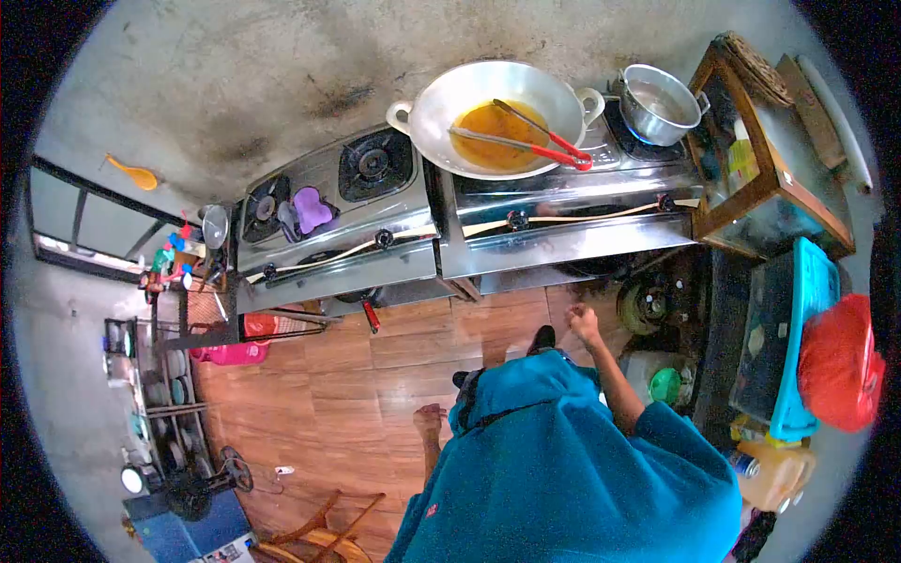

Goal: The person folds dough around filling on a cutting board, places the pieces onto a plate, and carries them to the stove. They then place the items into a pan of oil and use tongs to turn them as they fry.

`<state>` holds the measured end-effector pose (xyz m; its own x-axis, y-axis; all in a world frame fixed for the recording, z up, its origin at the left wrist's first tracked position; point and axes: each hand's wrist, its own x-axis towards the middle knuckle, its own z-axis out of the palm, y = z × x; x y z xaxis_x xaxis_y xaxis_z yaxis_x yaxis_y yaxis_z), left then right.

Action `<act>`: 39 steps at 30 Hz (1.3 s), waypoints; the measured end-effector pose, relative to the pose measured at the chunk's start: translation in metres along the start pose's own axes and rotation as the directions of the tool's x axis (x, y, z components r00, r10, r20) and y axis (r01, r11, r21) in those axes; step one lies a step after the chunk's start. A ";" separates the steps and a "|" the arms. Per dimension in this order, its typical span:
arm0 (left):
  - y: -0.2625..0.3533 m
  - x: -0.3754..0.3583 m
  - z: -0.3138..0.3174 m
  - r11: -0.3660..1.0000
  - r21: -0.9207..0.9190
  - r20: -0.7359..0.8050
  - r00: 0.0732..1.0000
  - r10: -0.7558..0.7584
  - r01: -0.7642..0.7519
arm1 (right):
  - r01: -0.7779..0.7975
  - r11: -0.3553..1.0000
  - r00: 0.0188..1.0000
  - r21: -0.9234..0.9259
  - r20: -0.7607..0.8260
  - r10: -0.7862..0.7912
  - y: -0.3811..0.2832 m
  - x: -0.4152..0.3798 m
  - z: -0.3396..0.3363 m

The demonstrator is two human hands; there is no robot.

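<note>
My left hand (430, 418) hangs beside my body over the wooden floor, fingers loosely apart with nothing in them. Farther forward, my right hand (583, 324) is held in front of the stove with its fingers curled in; no object shows in it. Neither hand touches anything. A large wok (432, 103) with two handles sits on the stove, with yellow-brown oil (479, 145) in its bottom. Tongs with red handles (554, 153) lie across the wok. To its right, a metal pot (654, 120) of liquid stands over a lit blue flame.
A purple cloth (312, 208) lies by the left burners (374, 164). Right of the stove stands a wood-framed glass cabinet (774, 202), near a turquoise-lidded bin (805, 328) and a red bag (840, 361). Gas cylinder (643, 305) below; wooden chair (324, 525) behind left.
</note>
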<state>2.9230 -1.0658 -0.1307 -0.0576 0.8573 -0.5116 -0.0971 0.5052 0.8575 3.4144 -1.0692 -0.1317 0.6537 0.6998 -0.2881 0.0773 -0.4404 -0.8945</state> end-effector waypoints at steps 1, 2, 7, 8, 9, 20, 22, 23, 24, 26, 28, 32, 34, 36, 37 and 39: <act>0.019 -0.003 -0.004 1.000 -0.007 0.017 1.000 -0.009 0.009 | 0.092 0.994 0.996 0.062 -0.011 -0.091 -0.023 -0.006 0.002; 0.036 -0.006 -0.009 0.988 0.154 -0.014 1.000 0.018 -0.016 | 0.183 0.976 0.983 0.120 -0.025 -0.182 -0.064 -0.008 0.001; 0.040 -0.004 -0.071 0.944 0.328 -0.040 0.999 -0.026 0.037 | 0.347 0.919 0.809 -0.189 -0.435 -0.395 -0.224 0.023 -0.014; 0.014 -0.003 -0.086 0.992 0.118 -0.030 0.999 0.039 -0.035 | 0.448 0.890 0.803 -0.081 -0.401 -0.441 -0.300 0.005 -0.022; 0.001 -0.001 -0.104 0.992 0.119 -0.031 0.999 0.042 -0.038 | 0.433 0.899 0.853 0.072 -0.356 -0.382 -0.303 0.041 -0.026; -0.032 0.005 -0.181 0.764 -0.003 -0.164 0.753 -0.637 0.646 | 0.344 0.897 0.918 0.279 -0.298 -0.260 -0.389 0.097 -0.042; -0.013 -0.015 -0.141 0.884 0.172 -0.229 0.891 -0.393 0.434 | 0.322 0.946 0.923 -0.017 -0.217 -0.318 -0.411 0.073 -0.047; -0.003 -0.009 -0.126 0.899 0.167 -0.213 0.905 -0.369 0.405 | 0.255 0.936 0.935 -0.243 -0.184 -0.302 -0.424 0.064 -0.049; 0.007 -0.003 -0.110 0.912 0.161 -0.197 0.918 -0.344 0.376 | 0.388 0.831 0.870 -0.398 -0.139 -0.473 -0.426 0.067 -0.050; 0.023 0.014 -0.084 0.936 0.156 -0.160 0.943 -0.292 0.316 | 0.338 0.785 0.896 -0.520 -0.077 -0.437 -0.447 0.072 -0.050; 0.036 0.032 -0.061 0.955 0.155 -0.117 0.964 -0.238 0.254 | 0.315 0.649 0.912 -0.693 0.030 -0.410 -0.454 0.084 -0.049; 0.056 0.061 -0.021 0.982 0.136 -0.027 0.991 -0.132 0.135 | 0.327 0.389 0.890 -0.861 0.142 -0.433 -0.455 0.120 -0.042; 0.059 0.074 -0.004 0.990 0.115 0.016 0.997 -0.078 0.076 | 0.332 0.325 0.868 -0.885 0.153 -0.472 -0.463 0.121 -0.037; 0.065 0.086 0.012 0.997 0.050 0.056 0.997 -0.058 0.055 | 0.354 0.343 0.855 -0.870 0.153 -0.495 -0.461 0.129 -0.045; 0.069 0.086 0.016 0.997 0.047 0.054 0.997 -0.058 0.055 | 0.373 0.362 0.843 -0.855 0.149 -0.517 -0.460 0.133 -0.050; 0.075 0.086 0.025 0.970 0.210 0.006 0.992 -0.127 0.123 | 0.404 0.386 0.837 -0.829 0.165 -0.521 -0.462 0.134 -0.060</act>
<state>2.9353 -0.9519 -0.1089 -0.0392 0.7868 -0.6160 0.1071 0.6163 0.7802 3.5110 -0.8059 0.2633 0.3824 0.9085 0.1686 0.9183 -0.3534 -0.1786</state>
